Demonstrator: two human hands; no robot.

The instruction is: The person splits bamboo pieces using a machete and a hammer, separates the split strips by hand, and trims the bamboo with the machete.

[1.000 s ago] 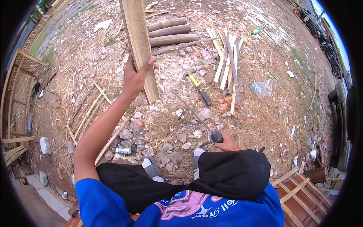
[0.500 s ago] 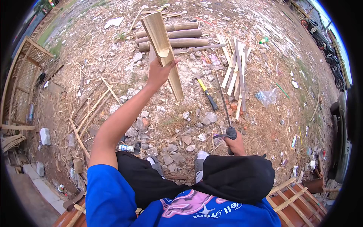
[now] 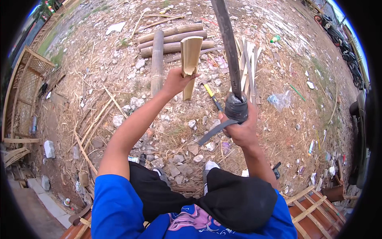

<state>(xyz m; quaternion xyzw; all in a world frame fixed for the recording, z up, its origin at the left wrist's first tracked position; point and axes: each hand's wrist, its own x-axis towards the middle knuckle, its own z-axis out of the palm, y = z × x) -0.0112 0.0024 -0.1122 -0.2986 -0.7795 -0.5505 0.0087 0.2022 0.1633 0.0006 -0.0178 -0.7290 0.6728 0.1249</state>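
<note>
Bamboo, a split length (image 3: 191,53), is standing roughly upright out in front in the head view, its hollow side showing, and the left hand (image 3: 176,84) is clamping it around the middle, just under a rough torn patch. The right hand (image 3: 245,129) is closing around the black-taped handle (image 3: 235,108) of a long dark blade (image 3: 229,44), which is pointing up and away, apart from the bamboo. A loose strap (image 3: 215,132) is hanging off the handle toward the left. Good handling is likely depending on the left fingers sitting well below the blade's path, the wrist staying firm, and the strap not snagging. Knees in black trousers (image 3: 238,199) are sitting close, so the edge should be facing away from them. A hammer (image 3: 210,92) is lying on the ground between the hands, likely needing clearance
</note>
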